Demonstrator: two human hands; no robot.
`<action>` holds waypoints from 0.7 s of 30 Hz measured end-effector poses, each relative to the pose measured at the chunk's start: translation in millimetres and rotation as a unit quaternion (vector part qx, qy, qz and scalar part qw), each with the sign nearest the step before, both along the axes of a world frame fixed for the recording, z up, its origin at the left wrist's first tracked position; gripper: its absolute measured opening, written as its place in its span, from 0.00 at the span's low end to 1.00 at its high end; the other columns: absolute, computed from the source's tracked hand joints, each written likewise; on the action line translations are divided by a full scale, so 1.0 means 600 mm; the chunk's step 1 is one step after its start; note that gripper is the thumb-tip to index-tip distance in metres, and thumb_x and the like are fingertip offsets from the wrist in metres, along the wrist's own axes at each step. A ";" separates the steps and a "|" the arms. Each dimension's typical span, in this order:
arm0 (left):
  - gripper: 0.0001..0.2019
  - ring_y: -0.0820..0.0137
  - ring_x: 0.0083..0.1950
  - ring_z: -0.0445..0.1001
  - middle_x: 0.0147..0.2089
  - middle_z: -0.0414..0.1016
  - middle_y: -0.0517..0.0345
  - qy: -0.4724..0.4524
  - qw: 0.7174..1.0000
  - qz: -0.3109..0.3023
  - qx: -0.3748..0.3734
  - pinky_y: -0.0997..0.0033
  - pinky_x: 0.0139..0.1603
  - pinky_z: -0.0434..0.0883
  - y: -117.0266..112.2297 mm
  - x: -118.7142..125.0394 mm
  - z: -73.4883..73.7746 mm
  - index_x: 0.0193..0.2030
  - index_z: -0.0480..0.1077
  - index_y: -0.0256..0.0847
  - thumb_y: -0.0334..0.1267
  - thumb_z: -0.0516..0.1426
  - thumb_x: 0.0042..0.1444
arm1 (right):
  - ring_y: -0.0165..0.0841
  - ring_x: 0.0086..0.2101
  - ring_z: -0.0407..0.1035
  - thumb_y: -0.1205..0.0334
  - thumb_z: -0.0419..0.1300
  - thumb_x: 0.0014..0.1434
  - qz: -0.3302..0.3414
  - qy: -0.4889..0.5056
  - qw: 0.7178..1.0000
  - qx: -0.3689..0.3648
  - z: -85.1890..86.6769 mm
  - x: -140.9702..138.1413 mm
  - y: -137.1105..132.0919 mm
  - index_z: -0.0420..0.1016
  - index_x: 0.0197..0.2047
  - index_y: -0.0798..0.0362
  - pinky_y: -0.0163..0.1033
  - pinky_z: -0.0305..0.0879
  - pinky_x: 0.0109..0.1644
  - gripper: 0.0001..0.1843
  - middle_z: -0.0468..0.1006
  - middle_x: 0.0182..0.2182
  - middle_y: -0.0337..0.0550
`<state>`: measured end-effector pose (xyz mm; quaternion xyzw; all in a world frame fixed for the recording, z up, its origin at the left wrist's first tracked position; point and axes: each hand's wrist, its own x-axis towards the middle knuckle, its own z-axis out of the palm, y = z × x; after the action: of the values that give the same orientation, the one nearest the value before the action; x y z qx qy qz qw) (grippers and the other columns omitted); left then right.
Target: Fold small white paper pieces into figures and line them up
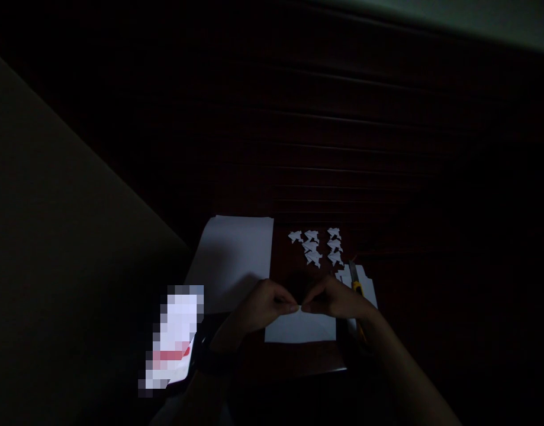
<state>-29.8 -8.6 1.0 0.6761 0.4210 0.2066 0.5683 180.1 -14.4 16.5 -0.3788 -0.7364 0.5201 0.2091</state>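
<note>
In the dim head view, my left hand (272, 303) and my right hand (332, 299) meet with thumbs and index fingers pinched together. Their tips close on the far edge of a white piece of paper (301, 328), which lies flat in front of me. Whether a smaller fold is hidden between the fingertips is too dark to tell. Beyond my hands, several small white folded paper figures (313, 258) stand in two groups on the dark table. A utility knife (357, 287) with yellow on its handle lies beside my right wrist, partly covered by it.
A stack of white paper sheets (236, 248) lies at the left back. Cut paper pieces (367, 285) are under the knife at right. A lit phone (179, 370), its screen blurred out, rests near my left forearm. A wall (54, 236) slopes along the left.
</note>
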 end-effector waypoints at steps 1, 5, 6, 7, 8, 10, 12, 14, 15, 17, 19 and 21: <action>0.07 0.64 0.31 0.75 0.29 0.80 0.54 -0.002 1.000 -0.003 0.000 0.72 0.30 0.66 0.000 0.001 -0.001 0.28 0.79 0.42 0.39 0.59 0.46 | 0.32 0.28 0.69 0.62 0.60 0.52 0.001 -0.003 1.000 0.000 -0.001 0.000 0.000 0.80 0.30 0.52 0.35 0.62 0.32 0.07 0.77 0.26 0.39; 0.09 0.66 0.31 0.74 0.29 0.80 0.54 0.002 1.000 -0.030 -0.003 0.73 0.29 0.66 0.001 0.000 -0.003 0.30 0.79 0.41 0.39 0.58 0.48 | 0.31 0.28 0.68 0.62 0.60 0.52 0.017 -0.020 1.000 -0.015 -0.005 0.004 0.001 0.79 0.30 0.54 0.34 0.62 0.32 0.07 0.77 0.27 0.39; 0.09 0.67 0.31 0.74 0.29 0.80 0.55 0.007 0.999 -0.035 -0.006 0.73 0.30 0.66 0.001 -0.001 -0.003 0.30 0.79 0.40 0.40 0.58 0.48 | 0.31 0.28 0.68 0.62 0.60 0.52 0.021 -0.025 0.999 -0.018 -0.005 0.005 0.002 0.79 0.30 0.55 0.34 0.62 0.32 0.07 0.77 0.27 0.40; 0.09 0.67 0.31 0.74 0.30 0.80 0.55 0.010 0.999 -0.039 -0.008 0.73 0.30 0.66 0.002 -0.003 -0.002 0.30 0.78 0.39 0.40 0.58 0.48 | 0.31 0.28 0.68 0.62 0.60 0.52 0.024 -0.029 0.999 -0.021 -0.005 0.006 0.002 0.79 0.31 0.56 0.33 0.62 0.32 0.07 0.77 0.27 0.40; 0.09 0.67 0.31 0.74 0.30 0.80 0.55 0.013 0.999 -0.041 -0.011 0.73 0.31 0.66 0.002 -0.004 -0.001 0.30 0.78 0.38 0.40 0.58 0.48 | 0.30 0.28 0.68 0.62 0.60 0.52 0.026 -0.032 0.999 -0.025 -0.004 0.008 0.002 0.79 0.31 0.56 0.33 0.62 0.32 0.07 0.77 0.27 0.40; 0.10 0.68 0.31 0.74 0.29 0.79 0.55 0.016 0.999 -0.040 -0.012 0.73 0.31 0.66 0.003 -0.008 0.002 0.31 0.78 0.37 0.40 0.58 0.49 | 0.30 0.28 0.67 0.62 0.60 0.53 0.025 -0.033 0.999 -0.033 -0.001 0.011 0.003 0.79 0.31 0.57 0.33 0.62 0.33 0.08 0.77 0.27 0.40; 0.10 0.67 0.31 0.74 0.29 0.79 0.55 0.017 0.999 -0.041 -0.010 0.73 0.31 0.66 0.004 -0.012 0.006 0.31 0.78 0.37 0.40 0.58 0.49 | 0.30 0.28 0.68 0.61 0.60 0.53 0.021 -0.032 0.999 -0.038 0.002 0.015 0.004 0.79 0.31 0.57 0.33 0.62 0.33 0.09 0.77 0.27 0.40; 0.10 0.67 0.32 0.74 0.30 0.79 0.54 0.016 0.999 -0.037 -0.009 0.73 0.31 0.67 0.006 -0.015 0.008 0.31 0.78 0.37 0.40 0.58 0.49 | 0.31 0.29 0.68 0.60 0.60 0.53 0.022 -0.032 0.998 -0.039 0.004 0.022 0.006 0.79 0.31 0.57 0.33 0.62 0.33 0.09 0.78 0.27 0.40; 0.10 0.66 0.32 0.75 0.30 0.80 0.54 0.016 0.999 -0.035 -0.009 0.73 0.31 0.67 0.006 -0.016 0.008 0.31 0.78 0.37 0.41 0.58 0.49 | 0.31 0.29 0.69 0.60 0.60 0.54 0.021 -0.034 0.998 -0.039 0.005 0.027 0.007 0.79 0.32 0.57 0.33 0.62 0.33 0.10 0.78 0.28 0.40; 0.10 0.66 0.32 0.75 0.31 0.80 0.54 0.016 0.999 -0.027 -0.007 0.72 0.32 0.67 0.007 -0.019 0.008 0.31 0.78 0.37 0.40 0.58 0.49 | 0.31 0.29 0.69 0.60 0.59 0.54 0.015 -0.041 0.998 -0.038 0.007 0.038 0.009 0.79 0.33 0.56 0.34 0.63 0.34 0.10 0.79 0.28 0.41; 0.10 0.65 0.33 0.75 0.32 0.80 0.53 0.018 1.000 -0.022 -0.003 0.72 0.33 0.68 0.009 -0.021 0.008 0.31 0.78 0.38 0.40 0.58 0.49 | 0.32 0.30 0.70 0.59 0.59 0.54 0.004 -0.052 0.998 -0.036 0.007 0.051 0.011 0.80 0.35 0.56 0.34 0.63 0.34 0.10 0.79 0.29 0.41; 0.10 0.65 0.34 0.76 0.32 0.80 0.53 0.018 1.000 -0.018 0.001 0.71 0.34 0.68 0.010 -0.024 0.007 0.32 0.78 0.38 0.41 0.58 0.49 | 0.32 0.30 0.70 0.60 0.60 0.54 -0.002 -0.060 0.998 -0.032 0.005 0.066 0.013 0.80 0.35 0.55 0.35 0.64 0.34 0.10 0.79 0.29 0.42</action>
<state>-44.0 -2.7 5.2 0.6880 0.4183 0.1851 0.5635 219.9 -6.5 19.8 -0.4174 -0.7300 0.5189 0.1535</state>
